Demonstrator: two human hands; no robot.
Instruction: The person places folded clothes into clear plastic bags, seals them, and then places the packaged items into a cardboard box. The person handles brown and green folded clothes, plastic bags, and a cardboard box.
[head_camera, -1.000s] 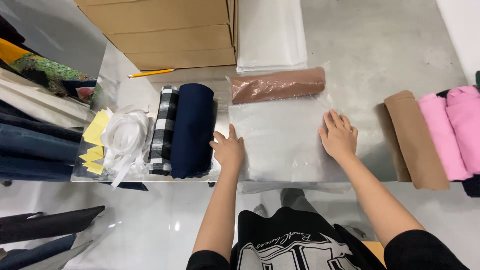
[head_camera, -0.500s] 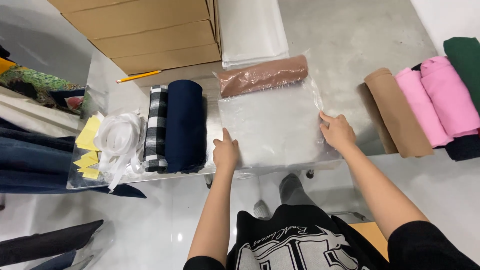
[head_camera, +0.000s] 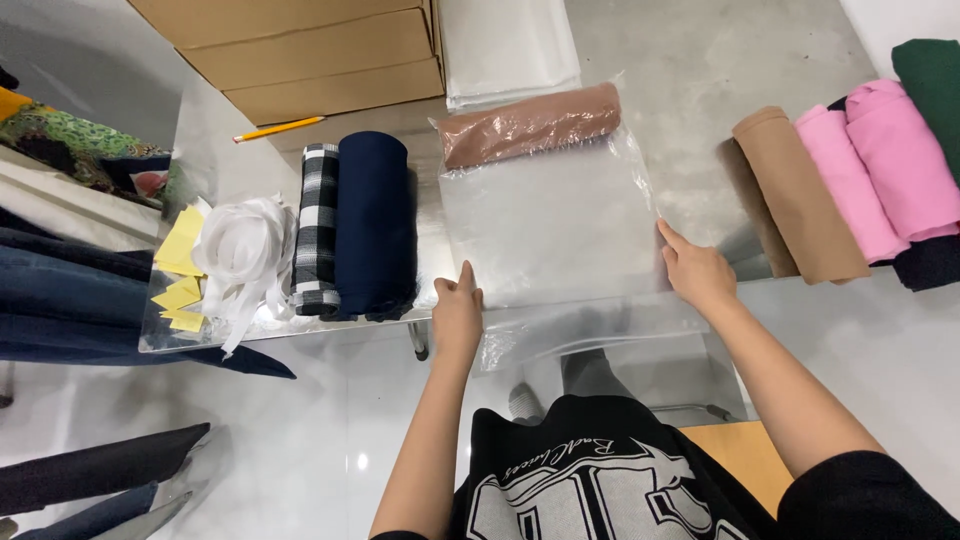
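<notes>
A clear plastic bag (head_camera: 550, 220) lies flat on the steel table (head_camera: 225, 165). A rolled brown cloth (head_camera: 530, 125) sits inside it at the far end. My left hand (head_camera: 457, 308) grips the bag's near left corner at the table's edge. At the bag's right edge, my right hand (head_camera: 695, 272) pinches the film with its fingers pointing away from me. The bag's near end hangs loosely over the table edge between my hands.
Left of the bag lie a navy cloth roll (head_camera: 375, 225), a black-and-white checked roll (head_camera: 318, 225), a bundle of white ribbon (head_camera: 245, 250) and yellow paper pieces (head_camera: 180, 260). Cardboard boxes (head_camera: 320, 50), a pencil (head_camera: 278, 128) and stacked clear bags (head_camera: 510, 45) lie behind. Tan (head_camera: 800, 195), pink (head_camera: 880, 165) and green (head_camera: 930, 80) rolls lie at right.
Both hands have slid off the flat middle of the bag, the left toward the near corner and the right out to the right edge, and now grip the film.
</notes>
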